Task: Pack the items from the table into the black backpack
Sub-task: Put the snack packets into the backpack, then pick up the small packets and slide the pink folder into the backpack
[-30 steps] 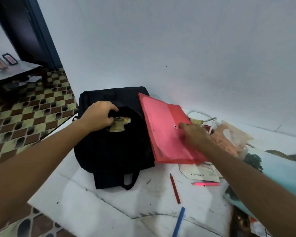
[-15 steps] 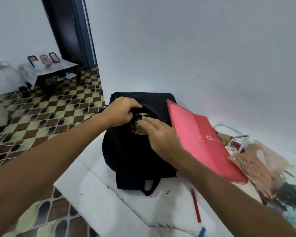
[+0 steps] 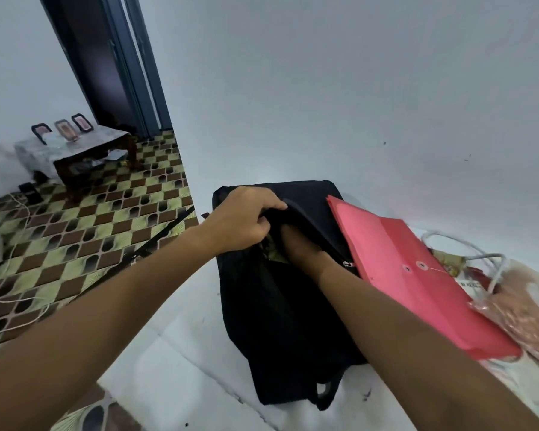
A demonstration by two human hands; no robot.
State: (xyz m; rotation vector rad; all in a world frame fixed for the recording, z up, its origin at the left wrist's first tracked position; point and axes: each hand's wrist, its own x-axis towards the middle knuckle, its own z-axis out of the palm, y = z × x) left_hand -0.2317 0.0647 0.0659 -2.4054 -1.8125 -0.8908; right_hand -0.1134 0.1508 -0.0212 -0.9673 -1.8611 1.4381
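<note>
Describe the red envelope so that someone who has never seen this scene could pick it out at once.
Find the black backpack lying on the white table by the wall. Leaning on its right edge is the red envelope, a flat folder. Its two round string-tie buttons and plain red set it apart from the crinkly clear plastic bag beside it.

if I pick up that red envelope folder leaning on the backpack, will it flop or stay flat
The red folder looks thin and flat, leaning on the black backpack without sagging, so probably fairly stiff, though it may bow when held by one corner. Its glossy surface suggests it could slip. Probably light.
</note>
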